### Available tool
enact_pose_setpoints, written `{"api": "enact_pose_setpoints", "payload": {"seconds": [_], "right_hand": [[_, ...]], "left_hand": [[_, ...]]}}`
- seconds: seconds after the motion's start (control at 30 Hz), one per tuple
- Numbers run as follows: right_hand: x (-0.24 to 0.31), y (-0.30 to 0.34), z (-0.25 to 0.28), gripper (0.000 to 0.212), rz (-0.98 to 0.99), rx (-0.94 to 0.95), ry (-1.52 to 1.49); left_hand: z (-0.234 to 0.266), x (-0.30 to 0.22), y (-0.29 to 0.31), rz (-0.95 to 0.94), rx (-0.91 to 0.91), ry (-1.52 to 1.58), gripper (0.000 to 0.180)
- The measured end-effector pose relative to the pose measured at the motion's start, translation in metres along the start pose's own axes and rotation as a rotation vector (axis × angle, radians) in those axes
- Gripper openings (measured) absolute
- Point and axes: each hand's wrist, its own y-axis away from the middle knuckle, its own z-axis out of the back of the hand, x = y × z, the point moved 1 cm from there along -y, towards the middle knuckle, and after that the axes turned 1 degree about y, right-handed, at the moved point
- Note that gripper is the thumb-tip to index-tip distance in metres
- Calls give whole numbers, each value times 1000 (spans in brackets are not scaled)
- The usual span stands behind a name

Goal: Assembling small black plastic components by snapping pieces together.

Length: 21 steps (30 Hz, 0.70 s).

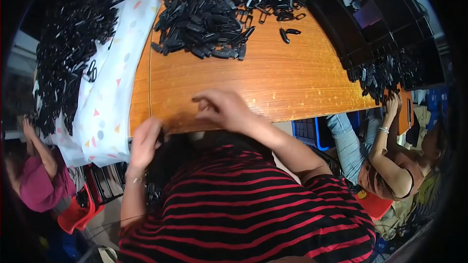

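My left hand [145,142] is at the near edge of the wooden table [273,78], fingers bent together. Something dark shows by its fingertips, too small and blurred to name. Over the tabletop, to the right of it, my right hand [224,109] has its fingers curled towards the thumb; what they hold, if anything, is hidden. Beyond both hands lies a large heap of small black plastic pieces [204,24], some long and curved, others like open frames. Two loose black pieces [287,34] rest apart from the heap, to its right.
A white patterned cloth [109,92] covers the left part, with another black heap [73,53] on it. Black bins [360,14] stand at the far right above more pieces [380,75]. One person [390,160] sits at right, another [44,180] at left. A blue crate [312,131] stands below.
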Motion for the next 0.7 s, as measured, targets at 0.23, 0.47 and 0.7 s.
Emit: {"api": "enact_pose_setpoints", "payload": {"seconds": [0.23,0.47,0.7], "right_hand": [[-43,-4,150,25,-282,-485,837],[-92,-20,191,24,-464,-369,1180],[-69,-1,154,13,-325,-286,1029]], "left_hand": [[51,29,79,-238,-141,-823,12],[-40,-54,-57,-777,-228,-420,14],[-109,-85,-156,-771,-223,-692,16]]}}
